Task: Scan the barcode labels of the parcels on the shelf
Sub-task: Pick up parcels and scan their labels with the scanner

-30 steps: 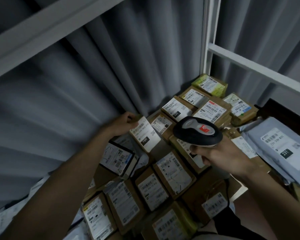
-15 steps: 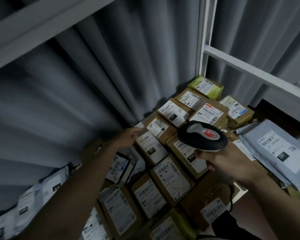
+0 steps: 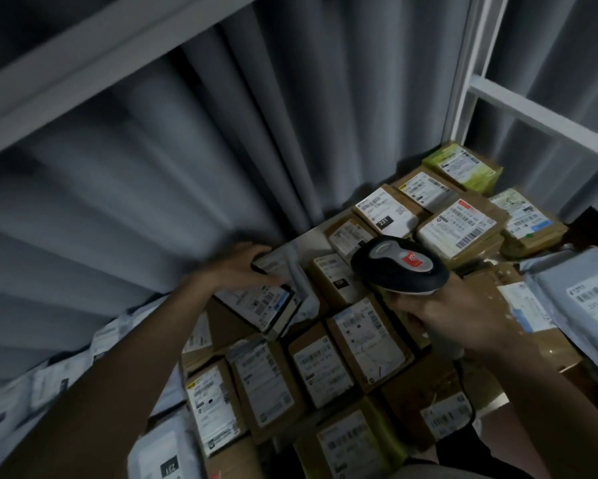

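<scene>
Here the left hand grips a dark-edged parcel, its fingers curled over the far edge, while the right hand wraps round the scanner handle. The parcel, lying under those fingers, appears light and stiff, best held by its edges.

Left hand left box for black-edged parcel (leftward).

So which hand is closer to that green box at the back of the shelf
The right. The right hand, gripping the scanner, sits below and slightly left of the green box. The left hand is much farther left, on a parcel.
</scene>
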